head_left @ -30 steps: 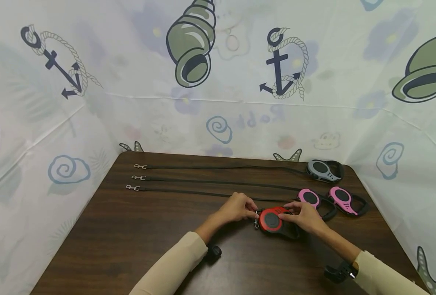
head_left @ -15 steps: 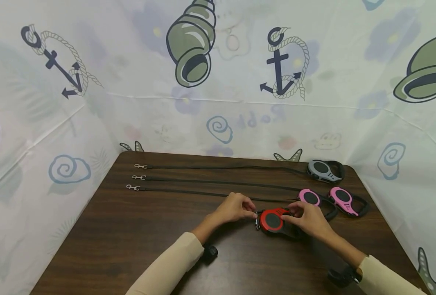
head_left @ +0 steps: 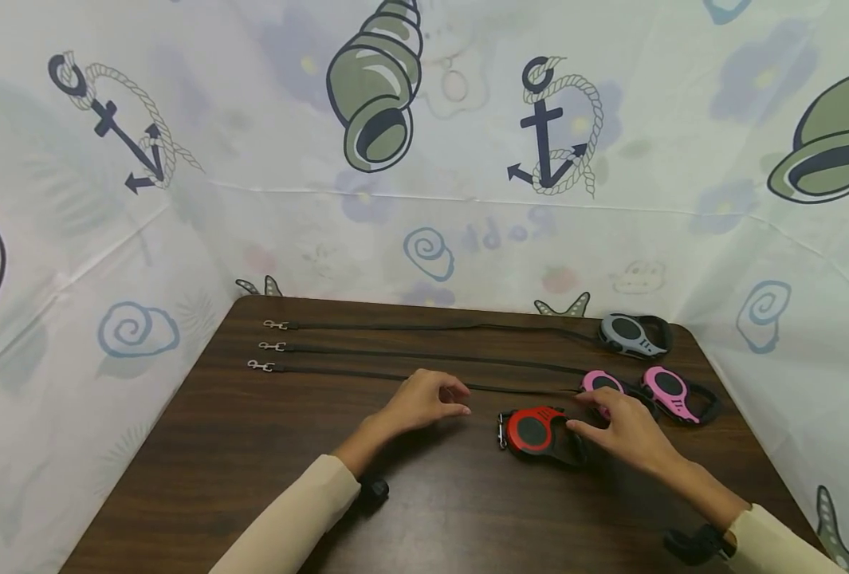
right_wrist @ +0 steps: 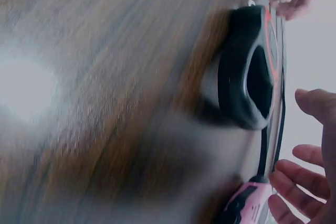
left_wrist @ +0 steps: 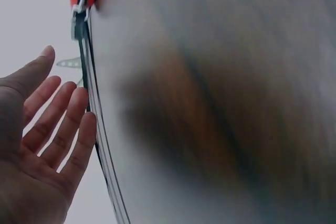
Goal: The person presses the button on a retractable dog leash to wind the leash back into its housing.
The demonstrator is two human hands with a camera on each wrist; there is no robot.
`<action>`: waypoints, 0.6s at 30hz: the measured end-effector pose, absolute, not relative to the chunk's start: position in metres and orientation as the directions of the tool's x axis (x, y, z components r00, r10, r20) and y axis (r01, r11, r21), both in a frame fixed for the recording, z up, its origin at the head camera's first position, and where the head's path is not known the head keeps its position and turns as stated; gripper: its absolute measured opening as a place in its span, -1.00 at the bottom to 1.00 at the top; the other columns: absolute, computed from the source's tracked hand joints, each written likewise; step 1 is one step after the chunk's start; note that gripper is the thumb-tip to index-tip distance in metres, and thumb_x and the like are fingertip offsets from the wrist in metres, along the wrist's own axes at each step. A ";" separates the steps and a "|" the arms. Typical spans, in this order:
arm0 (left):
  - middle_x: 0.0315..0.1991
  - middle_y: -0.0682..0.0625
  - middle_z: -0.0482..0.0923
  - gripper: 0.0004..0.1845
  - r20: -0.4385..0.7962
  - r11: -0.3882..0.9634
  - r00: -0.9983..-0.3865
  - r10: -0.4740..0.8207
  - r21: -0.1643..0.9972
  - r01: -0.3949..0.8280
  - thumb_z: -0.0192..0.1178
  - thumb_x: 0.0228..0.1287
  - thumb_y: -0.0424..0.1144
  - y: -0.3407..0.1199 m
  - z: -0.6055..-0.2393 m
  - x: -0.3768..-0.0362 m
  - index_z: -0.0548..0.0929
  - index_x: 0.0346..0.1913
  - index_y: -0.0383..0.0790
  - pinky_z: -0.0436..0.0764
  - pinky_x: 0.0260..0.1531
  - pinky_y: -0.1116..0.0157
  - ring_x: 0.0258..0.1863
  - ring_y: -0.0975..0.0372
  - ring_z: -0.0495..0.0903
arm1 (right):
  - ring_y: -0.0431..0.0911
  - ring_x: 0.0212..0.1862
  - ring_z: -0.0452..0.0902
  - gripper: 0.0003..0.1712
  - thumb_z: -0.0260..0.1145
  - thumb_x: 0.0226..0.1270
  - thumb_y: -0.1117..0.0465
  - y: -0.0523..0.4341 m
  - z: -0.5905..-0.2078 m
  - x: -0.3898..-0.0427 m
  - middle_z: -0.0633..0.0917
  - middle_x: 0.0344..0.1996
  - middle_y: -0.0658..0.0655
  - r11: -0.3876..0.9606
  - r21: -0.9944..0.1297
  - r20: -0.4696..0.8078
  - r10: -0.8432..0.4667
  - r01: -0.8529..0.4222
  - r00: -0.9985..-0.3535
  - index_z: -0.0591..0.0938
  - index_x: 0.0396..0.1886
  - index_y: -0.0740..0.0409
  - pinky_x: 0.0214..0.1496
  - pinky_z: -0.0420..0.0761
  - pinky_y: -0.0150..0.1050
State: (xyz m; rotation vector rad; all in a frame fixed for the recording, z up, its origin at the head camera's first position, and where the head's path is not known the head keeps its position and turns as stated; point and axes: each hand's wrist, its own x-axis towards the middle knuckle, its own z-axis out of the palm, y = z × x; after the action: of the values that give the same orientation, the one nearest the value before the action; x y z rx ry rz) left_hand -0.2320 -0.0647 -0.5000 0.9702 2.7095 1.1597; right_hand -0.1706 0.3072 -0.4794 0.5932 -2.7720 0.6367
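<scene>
Nautical cloth printed with anchors and shells walls in the dark wood-grain table (head_left: 252, 478), which fills the lower half of the head view. I keep my left hand (head_left: 421, 399) just left of centre, fingers straight and loosely spread, holding nothing and hovering a little apart from the red retractable leash (head_left: 536, 433). My right hand (head_left: 628, 434) sits right of centre with fingers relaxed and extended; its thumb seems to touch the leash's black handle, though I cannot tell whether it truly rests there.

That red leash lies flat near the middle of the table, its small metal clip (head_left: 501, 435) poking out on the left side. I judge it a hard plastic shell, rounded and smooth, light enough for one hand yet a bit slippery on its glossy disc. The black loop handle (right_wrist: 247, 85), seen thick and curved in the right wrist view, looks the surest place to take hold; the clip end would suit a fingertip pinch.

Toward the upper right lie two pink leashes (head_left: 671, 391) and a grey leash (head_left: 632, 335). Their thin black straps (head_left: 431, 351) run leftward in three flat, parallel lines, limp and soft-looking, each ending in a metal snap hook (head_left: 273, 345) at the upper left of the tabletop.
</scene>
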 end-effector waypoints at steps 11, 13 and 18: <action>-0.11 0.05 0.83 -0.66 0.243 0.581 -0.812 0.531 0.594 0.557 0.52 0.31 -0.07 -0.112 -0.489 -0.242 0.83 0.06 -0.13 0.72 -0.16 0.25 -0.19 0.28 0.77 | 0.31 0.07 0.71 -0.42 0.69 0.13 -0.01 0.335 -0.478 -0.173 0.79 -0.02 0.27 0.845 -0.251 0.368 -0.368 -0.472 -0.854 0.77 0.04 0.25 0.06 0.67 0.26; -0.09 0.06 0.83 -0.66 0.244 0.597 -0.821 0.515 0.585 0.549 0.53 0.30 -0.07 -0.122 -0.487 -0.243 0.83 0.06 -0.12 0.72 -0.11 0.19 -0.15 0.25 0.78 | 0.19 -0.04 0.73 -0.41 0.70 0.09 -0.01 0.339 -0.480 -0.174 0.79 -0.07 0.25 0.849 -0.215 0.384 -0.382 -0.484 -0.840 0.77 0.02 0.26 -0.03 0.70 0.17; -0.05 0.04 0.82 -0.65 0.258 0.628 -0.837 0.483 0.565 0.536 0.54 0.29 -0.09 -0.150 -0.483 -0.244 0.83 0.07 -0.13 0.72 -0.08 0.09 -0.12 0.17 0.78 | -0.01 -0.25 0.66 -0.44 0.73 0.03 0.02 0.347 -0.481 -0.175 0.75 -0.22 0.13 0.845 -0.164 0.409 -0.411 -0.509 -0.815 0.79 -0.05 0.26 -0.22 0.67 -0.02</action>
State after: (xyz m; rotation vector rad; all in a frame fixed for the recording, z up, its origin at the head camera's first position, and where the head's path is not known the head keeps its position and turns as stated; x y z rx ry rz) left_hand -0.2443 -0.1501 -0.4832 0.9119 2.9069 1.0515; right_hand -0.1754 0.3470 -0.4815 0.6881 -2.6615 0.3782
